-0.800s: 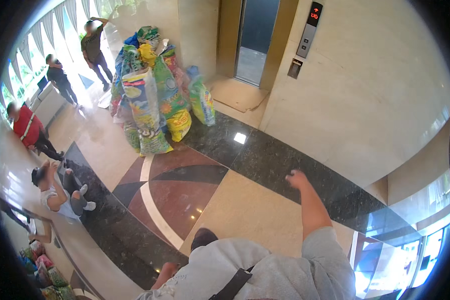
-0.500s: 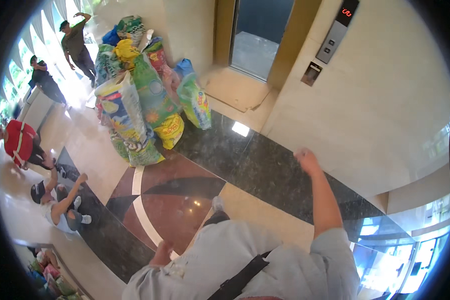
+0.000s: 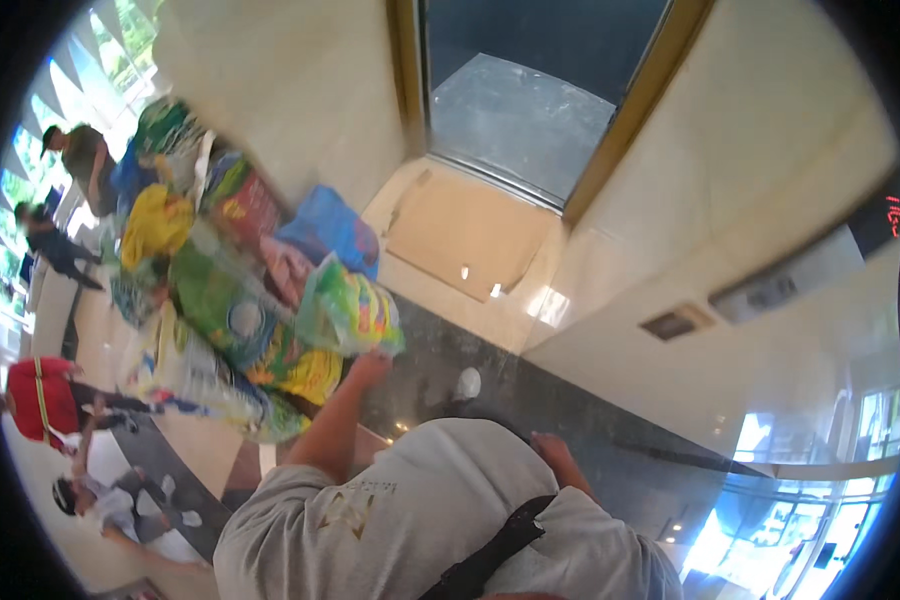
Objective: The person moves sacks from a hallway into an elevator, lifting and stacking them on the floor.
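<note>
A pile of stuffed plastic sacks (image 3: 225, 305) leans near the elevator, in green, yellow, blue, red and white. My left hand (image 3: 370, 368) is at the lower edge of a small green-and-yellow sack (image 3: 353, 308) at the pile's right side; motion blur hides whether its fingers grip it. My right hand (image 3: 550, 448) is low beside my body, partly hidden by my grey shirt, with nothing visible near it but the dark floor below.
The open elevator (image 3: 525, 110) is ahead, a flattened cardboard sheet (image 3: 450, 245) at its threshold. A call panel (image 3: 785, 280) is on the right wall. At left are a person in red (image 3: 45, 400), two standing people (image 3: 85, 160) and a person in white crouching low (image 3: 110, 505).
I have moved closer to the sacks and elevator, which now fill more of the view. My left hand has risen forward to the pile; my right hand has dropped back beside my body.
</note>
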{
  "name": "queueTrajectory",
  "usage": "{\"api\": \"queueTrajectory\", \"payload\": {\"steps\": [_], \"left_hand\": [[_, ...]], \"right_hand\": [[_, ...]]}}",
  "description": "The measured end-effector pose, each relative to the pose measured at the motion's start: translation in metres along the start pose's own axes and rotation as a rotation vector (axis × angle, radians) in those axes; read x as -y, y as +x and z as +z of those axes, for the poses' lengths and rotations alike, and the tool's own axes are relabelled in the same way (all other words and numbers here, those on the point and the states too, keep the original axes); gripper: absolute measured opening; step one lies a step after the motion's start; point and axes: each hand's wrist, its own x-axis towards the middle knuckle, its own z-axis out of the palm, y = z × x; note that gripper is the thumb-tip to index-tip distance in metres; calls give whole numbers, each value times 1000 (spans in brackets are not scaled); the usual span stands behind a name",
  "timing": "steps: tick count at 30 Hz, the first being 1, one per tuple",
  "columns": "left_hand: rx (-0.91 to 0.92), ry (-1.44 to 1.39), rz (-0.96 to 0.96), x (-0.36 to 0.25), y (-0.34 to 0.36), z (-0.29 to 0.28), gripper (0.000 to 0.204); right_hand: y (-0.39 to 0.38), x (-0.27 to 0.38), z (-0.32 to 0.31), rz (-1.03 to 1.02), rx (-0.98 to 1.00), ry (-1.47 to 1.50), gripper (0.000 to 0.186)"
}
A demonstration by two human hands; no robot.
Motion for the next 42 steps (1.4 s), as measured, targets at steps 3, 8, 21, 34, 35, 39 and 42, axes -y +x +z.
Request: {"api": "queueTrajectory", "payload": {"steps": [3, 8, 21, 34, 35, 39, 42], "left_hand": [[507, 637, 396, 69, 72, 27, 27], [625, 314, -1, 73, 177, -20, 31], [167, 368, 7, -186, 973, -322, 50], [-93, 45, -436, -377, 1399, -505, 70], [-105, 15, -502, -369, 1411, -507, 70], [-208, -85, -661, -363, 1460, -538, 74], [-255, -93, -775, -350, 1514, -547, 75]], "right_hand": [[97, 149, -59, -211, -52, -108, 52], [219, 362, -160, -339, -83, 385, 50], [527, 538, -389, 269, -60, 75, 33], [1035, 870, -709, -100, 15, -288, 34], [1057, 937, -744, -100, -15, -269, 35], [1155, 1179, -860, -35, -76, -99, 47], [1224, 1321, -889, -139, -149, -32, 35]]}}
